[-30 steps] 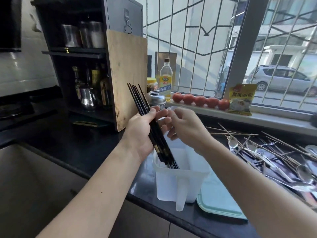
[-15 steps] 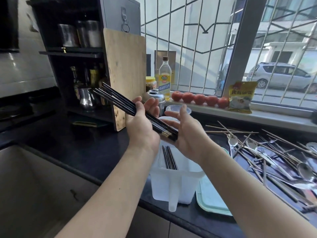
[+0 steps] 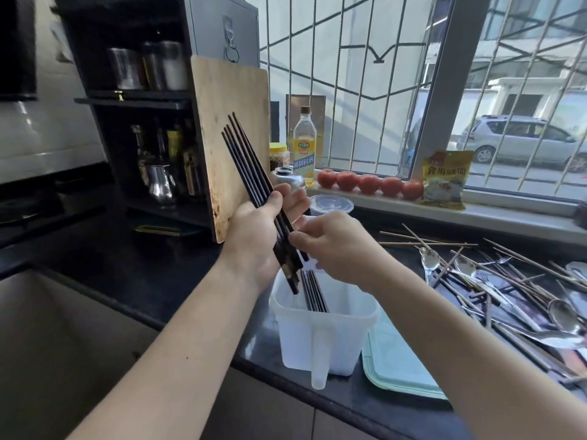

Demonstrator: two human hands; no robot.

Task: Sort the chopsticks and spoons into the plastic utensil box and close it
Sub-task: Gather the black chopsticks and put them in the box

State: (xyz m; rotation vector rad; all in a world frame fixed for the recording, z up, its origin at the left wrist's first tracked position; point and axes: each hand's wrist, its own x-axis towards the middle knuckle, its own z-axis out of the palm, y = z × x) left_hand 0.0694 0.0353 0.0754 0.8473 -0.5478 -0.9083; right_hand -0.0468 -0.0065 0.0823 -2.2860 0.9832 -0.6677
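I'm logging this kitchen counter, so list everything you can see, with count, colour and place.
held chopsticks: one bundle, black, in left grip
chopsticks in box: several, black, upright
utensil box: one, white, counter edge
lid: one, pale green, right of box
spoons and forks: pile, silver, right counter
loose chopsticks: several, tan, among that pile
tomatoes: five, red, windowsill
oil bottle: one, yellow, windowsill
cutting board: one, wooden, leaning on shelf
left hand: grips bundle
right hand: fingers at bundle's lower end
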